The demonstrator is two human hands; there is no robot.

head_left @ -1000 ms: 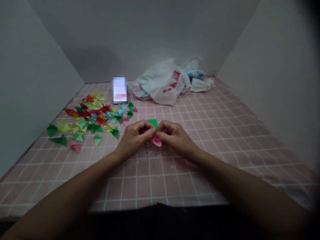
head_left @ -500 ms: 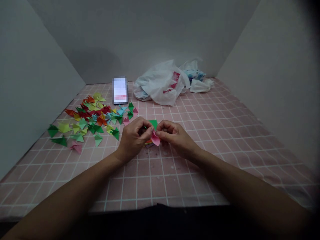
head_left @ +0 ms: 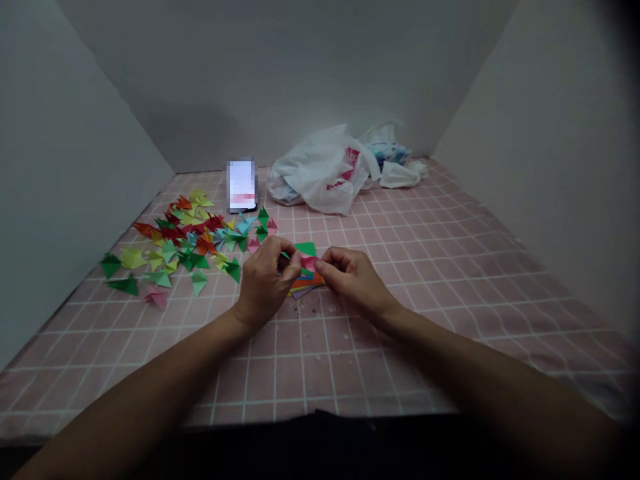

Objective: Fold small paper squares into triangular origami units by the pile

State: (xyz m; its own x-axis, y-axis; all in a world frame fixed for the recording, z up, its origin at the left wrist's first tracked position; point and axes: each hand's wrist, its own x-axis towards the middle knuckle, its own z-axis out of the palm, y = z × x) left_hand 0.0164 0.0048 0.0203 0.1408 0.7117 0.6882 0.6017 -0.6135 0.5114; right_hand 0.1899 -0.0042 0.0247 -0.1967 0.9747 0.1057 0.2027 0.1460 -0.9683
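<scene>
Between my two hands is a small pink piece of folded paper (head_left: 309, 262). My left hand (head_left: 270, 277) is closed, pinching its left end between thumb and forefinger. On the other end, the thumb and fingers of my right hand (head_left: 353, 283) pinch the paper too. Just beneath and behind it lies a stack of coloured paper squares (head_left: 306, 249), green at the back, with orange, yellow and purple edges showing at the front. My hands cover parts of the stack and the ends of the pink paper.
Many folded paper shapes (head_left: 185, 257) in several colours spread over the left of the checked pink tablecloth (head_left: 425, 280). A lit phone (head_left: 242, 185) stands upright behind them. A white plastic bag (head_left: 320, 170) and a blue-white packet (head_left: 390, 153) lie by the back wall.
The pink paper, which hung down as a curved flap, is now stretched sideways between my fingers. My right hand has shifted slightly, and more of the stack's orange front shows.
</scene>
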